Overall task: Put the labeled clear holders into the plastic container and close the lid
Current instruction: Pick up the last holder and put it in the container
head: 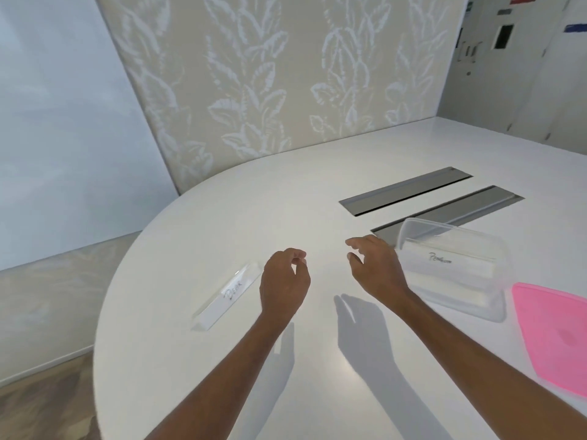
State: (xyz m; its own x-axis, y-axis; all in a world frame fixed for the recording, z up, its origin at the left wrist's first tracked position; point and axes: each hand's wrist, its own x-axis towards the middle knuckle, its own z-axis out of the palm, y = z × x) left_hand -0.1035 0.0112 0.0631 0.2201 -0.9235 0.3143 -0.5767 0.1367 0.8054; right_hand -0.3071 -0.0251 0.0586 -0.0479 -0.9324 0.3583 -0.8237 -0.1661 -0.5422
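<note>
A labeled clear holder [227,295] lies on the desk [190,376] just left of the left hand [284,281], whose fingers [298,258] hang loosely curled, gripping nothing; the right hand [374,268] hovers with its fingers [355,242] relaxed, empty; just right of them the plastic container [451,228] already holds a second holder [440,258]; farther right the pink lid [556,331] lies off; seemingly one holder and the closing remain.

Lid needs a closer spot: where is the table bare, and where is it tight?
Bare: the table from the labeled holder across to the metal slots and back to the patterned wall. Tight: the right side, where the container stands at a slot's end and the pink lid lies beside it.
</note>
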